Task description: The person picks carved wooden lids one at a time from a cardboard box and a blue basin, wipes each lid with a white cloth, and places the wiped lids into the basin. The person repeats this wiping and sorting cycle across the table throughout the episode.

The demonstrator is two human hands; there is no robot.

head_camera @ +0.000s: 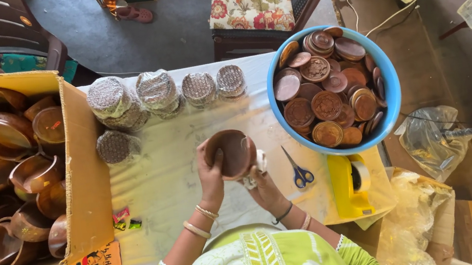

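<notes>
Both hands, left hand (211,176) and right hand (263,187), hold a brown wooden bowl (229,152).

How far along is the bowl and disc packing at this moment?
Done: six film-wrapped stacks of discs lie at the far side of the table. In hand: left hand and right hand hold one wooden bowl, the right also holding a white cloth. Left: a cardboard box full of bowls and a blue tub of loose carved discs.

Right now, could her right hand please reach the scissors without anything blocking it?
Probably yes, once freed: the right hand holds a wooden bowl together with the left hand, and the scissors lie just beside it on bare cloth, nothing between.
</notes>
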